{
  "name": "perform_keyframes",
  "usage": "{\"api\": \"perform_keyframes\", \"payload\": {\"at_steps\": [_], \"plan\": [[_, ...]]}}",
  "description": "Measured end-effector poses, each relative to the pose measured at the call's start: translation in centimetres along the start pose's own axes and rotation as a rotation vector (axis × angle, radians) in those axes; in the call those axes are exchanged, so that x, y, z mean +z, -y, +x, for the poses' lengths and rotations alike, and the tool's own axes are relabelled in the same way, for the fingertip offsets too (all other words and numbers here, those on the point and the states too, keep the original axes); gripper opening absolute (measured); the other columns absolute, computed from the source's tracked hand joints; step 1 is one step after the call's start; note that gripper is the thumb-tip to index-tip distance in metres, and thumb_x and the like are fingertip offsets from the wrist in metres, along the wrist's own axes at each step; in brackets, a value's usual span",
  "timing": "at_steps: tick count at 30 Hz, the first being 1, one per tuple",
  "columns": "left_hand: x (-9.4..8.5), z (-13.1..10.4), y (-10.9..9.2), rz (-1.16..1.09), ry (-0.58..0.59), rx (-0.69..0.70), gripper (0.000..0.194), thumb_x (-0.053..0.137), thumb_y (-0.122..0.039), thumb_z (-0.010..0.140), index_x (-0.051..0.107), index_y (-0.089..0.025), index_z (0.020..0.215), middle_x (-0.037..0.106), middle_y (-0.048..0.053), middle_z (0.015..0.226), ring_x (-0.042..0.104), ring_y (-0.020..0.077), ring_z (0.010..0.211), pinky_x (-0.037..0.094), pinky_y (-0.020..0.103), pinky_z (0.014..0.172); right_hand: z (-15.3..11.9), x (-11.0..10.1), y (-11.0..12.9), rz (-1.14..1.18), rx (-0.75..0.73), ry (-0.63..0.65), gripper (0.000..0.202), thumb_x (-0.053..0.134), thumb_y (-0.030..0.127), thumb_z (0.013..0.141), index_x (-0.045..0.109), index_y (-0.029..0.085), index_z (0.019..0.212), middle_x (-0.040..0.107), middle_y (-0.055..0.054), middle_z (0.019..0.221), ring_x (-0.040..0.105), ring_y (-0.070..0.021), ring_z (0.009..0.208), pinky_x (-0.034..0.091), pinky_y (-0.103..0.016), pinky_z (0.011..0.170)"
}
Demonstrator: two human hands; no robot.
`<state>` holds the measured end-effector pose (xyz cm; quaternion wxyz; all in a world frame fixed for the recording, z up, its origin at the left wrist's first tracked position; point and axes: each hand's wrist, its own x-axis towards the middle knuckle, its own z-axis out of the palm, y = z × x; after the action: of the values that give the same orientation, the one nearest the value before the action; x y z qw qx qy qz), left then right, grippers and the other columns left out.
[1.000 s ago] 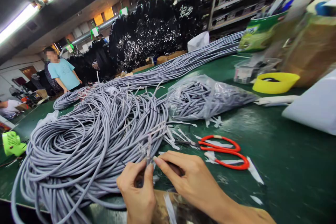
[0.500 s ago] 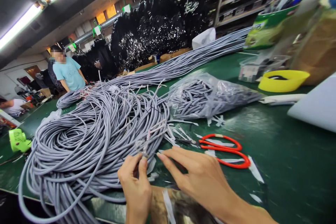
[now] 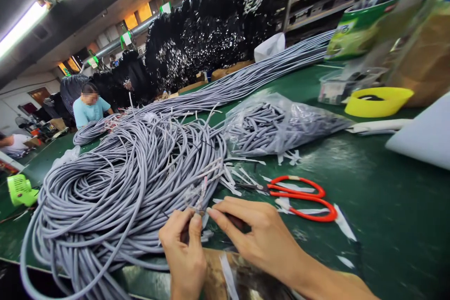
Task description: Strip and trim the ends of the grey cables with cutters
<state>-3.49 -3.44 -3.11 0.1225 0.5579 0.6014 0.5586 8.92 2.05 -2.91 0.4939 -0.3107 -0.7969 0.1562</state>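
My left hand [image 3: 185, 247] is closed, pinching the end of a grey cable between thumb and forefinger. From that pinch rises the stripped cable end [image 3: 203, 193], with thin light-coloured wires and wisps of clear film. Close by on its right, my right hand [image 3: 262, 232] has thumb and forefinger drawn together beside the cable end; whatever lies between those fingertips is too small to make out. A big coil of grey cable [image 3: 94, 178] fills the table on the left, behind and beside my left hand. Red-handled scissors [image 3: 302, 197] lie beyond my right hand among white strips.
A clear bag of short grey cable pieces [image 3: 267, 124] sits behind the scissors. Long straight cables [image 3: 246, 77] run across the back. On the right are a yellow ring [image 3: 379, 102] and a green container [image 3: 358, 33]. A small green fan [image 3: 21, 191] and another person [image 3: 87, 111] are at left.
My left hand has shifted slightly right with the cable end, and my right fingertips are now nearer to it. The person in the background has bent down towards the table.
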Motion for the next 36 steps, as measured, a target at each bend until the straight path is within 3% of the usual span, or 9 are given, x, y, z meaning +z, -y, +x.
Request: {"api": "perform_keyframes", "payload": {"at_steps": [4,9,18,22,25,27,30,32,36], "plan": [[0.0,-0.1,0.0,-0.003,-0.02,0.001,0.026,0.051,-0.029,0.082,0.065,-0.013,0.066,0.056,0.003,0.057,0.05,0.0125,0.052,0.041,0.02,0.048,0.1,0.0,0.1,-0.015,0.032,-0.002,0.033,0.043,0.026,0.087,0.058,0.018,0.058,0.052,0.002,0.047,0.045,-0.0092,0.04,0.034,-0.02,0.042],[0.0,-0.2,-0.1,-0.007,-0.027,0.02,0.023,0.052,-0.026,0.082,0.067,-0.013,0.071,0.059,0.003,0.059,0.054,0.0132,0.055,0.043,0.02,0.05,0.0,-0.2,0.1,-0.047,-0.01,-0.046,0.029,0.045,0.024,0.086,0.059,0.018,0.062,0.057,0.001,0.051,0.051,-0.0095,0.043,0.037,-0.02,0.046],[0.1,-0.4,0.1,0.081,0.027,0.085,0.017,0.053,-0.02,0.08,0.067,-0.014,0.073,0.062,0.005,0.062,0.055,0.0142,0.057,0.044,0.021,0.052,0.3,-0.2,0.0,-0.007,0.034,0.034,0.036,0.042,0.026,0.088,0.058,0.018,0.057,0.052,0.003,0.046,0.045,-0.0089,0.039,0.033,-0.021,0.041],[0.1,-0.1,0.4,0.091,-0.001,0.039,0.02,0.052,-0.022,0.08,0.068,-0.014,0.073,0.064,0.007,0.064,0.057,0.016,0.059,0.044,0.023,0.054,-0.4,-0.1,1.2,-0.034,-0.154,-0.079,0.038,0.038,0.023,0.09,0.059,0.018,0.059,0.054,0.001,0.048,0.049,-0.0093,0.043,0.033,-0.022,0.046],[0.1,0.4,0.6,0.067,-0.035,-0.098,0.023,0.052,-0.026,0.079,0.067,-0.013,0.068,0.061,0.005,0.06,0.053,0.0154,0.056,0.041,0.023,0.053,-1.1,-0.1,2.6,0.017,-0.394,-0.022,0.044,0.034,0.023,0.092,0.056,0.019,0.054,0.049,0.003,0.042,0.043,-0.009,0.039,0.03,-0.024,0.045],[0.1,0.6,0.7,-0.018,-0.022,-0.194,0.028,0.053,-0.031,0.078,0.063,-0.013,0.06,0.051,0.001,0.051,0.044,0.0121,0.049,0.035,0.022,0.047,-1.3,0.0,2.7,0.045,-0.45,0.002,0.044,0.033,0.023,0.092,0.056,0.019,0.054,0.049,0.003,0.041,0.042,-0.0092,0.039,0.029,-0.025,0.046],[0.0,0.8,0.7,-0.237,0.042,-0.307,0.037,0.055,-0.043,0.075,0.051,-0.014,0.052,0.031,-0.006,0.045,0.025,0.0067,0.042,0.022,0.02,0.04,-1.0,0.2,1.4,-0.062,-0.166,-0.062,0.037,0.038,0.024,0.09,0.059,0.017,0.06,0.056,0.0,0.049,0.049,-0.0099,0.044,0.032,-0.023,0.047],[-0.1,0.9,0.7,-0.352,0.079,-0.358,0.042,0.056,-0.05,0.072,0.046,-0.015,0.051,0.026,-0.007,0.046,0.018,0.0048,0.041,0.015,0.02,0.039,-0.4,0.3,0.3,-0.09,-0.018,-0.039,0.035,0.041,0.027,0.088,0.06,0.018,0.061,0.058,0.0,0.052,0.049,-0.0096,0.043,0.032,-0.022,0.046],[-0.2,0.8,0.7,-0.423,0.118,-0.375,0.046,0.058,-0.054,0.069,0.041,-0.016,0.051,0.025,-0.008,0.046,0.015,0.004,0.041,0.012,0.02,0.039,0.2,0.5,-0.5,-0.024,0.092,0.045,0.035,0.041,0.03,0.087,0.06,0.018,0.06,0.057,0.002,0.05,0.046,-0.0092,0.04,0.032,-0.021,0.043]]}}
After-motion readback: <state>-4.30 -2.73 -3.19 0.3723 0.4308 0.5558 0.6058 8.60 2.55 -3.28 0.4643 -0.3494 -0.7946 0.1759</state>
